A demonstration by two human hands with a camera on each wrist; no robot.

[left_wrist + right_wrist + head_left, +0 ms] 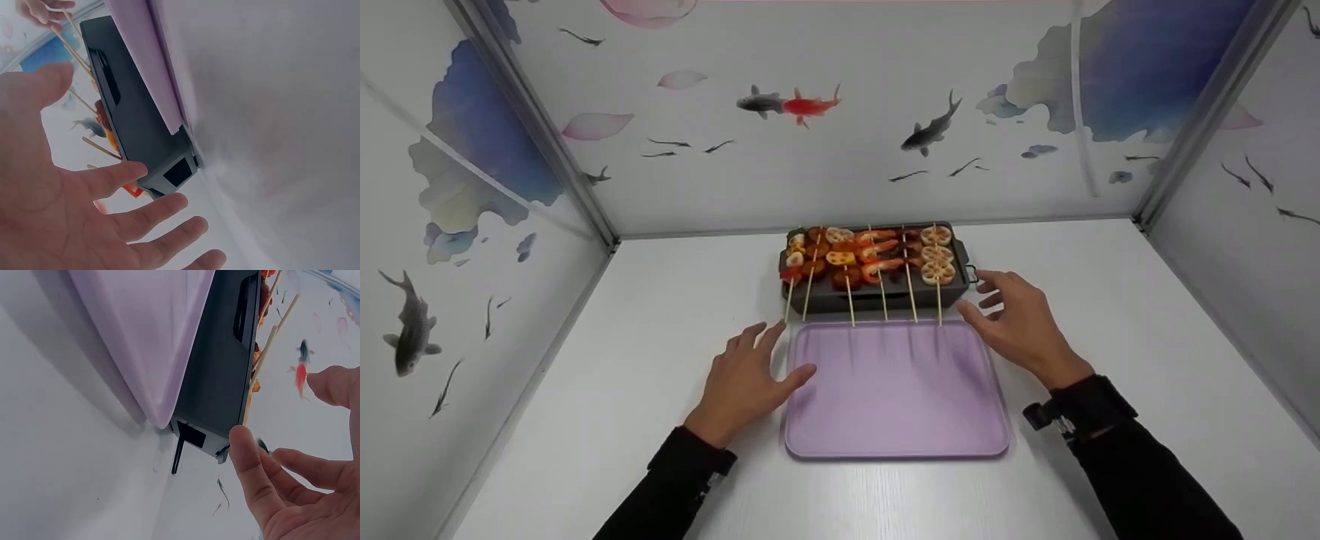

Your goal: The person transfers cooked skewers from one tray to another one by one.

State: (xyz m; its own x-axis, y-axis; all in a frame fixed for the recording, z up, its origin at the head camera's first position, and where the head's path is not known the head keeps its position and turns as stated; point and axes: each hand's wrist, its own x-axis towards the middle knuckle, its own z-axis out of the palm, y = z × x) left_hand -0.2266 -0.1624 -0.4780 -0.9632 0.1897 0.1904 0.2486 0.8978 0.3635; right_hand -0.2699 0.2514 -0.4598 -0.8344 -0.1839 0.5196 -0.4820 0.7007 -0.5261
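Note:
A dark grey tabletop grill point(960, 289) stands at the back of the table, with several skewers laid across its top. Among them are lotus root slices point(937, 255), orange shrimp point(879, 255) and mixed vegetable pieces point(795, 259); their wooden sticks point toward the front. Directly before the grill lies a lilac rectangular tray point(900, 405). My left hand point(746, 382) hovers by the tray's left edge, fingers spread and holding nothing. Beside the grill's right end, near its wire handle, is my right hand point(1024, 322), its fingers slightly bent around nothing; contact with the grill is unclear.
White panels printed with fish and petals enclose the white table point(660, 337) at the back and both sides. Metal posts point(540, 127) stand at the back corners. Black sleeves point(1140, 457) cover both arms.

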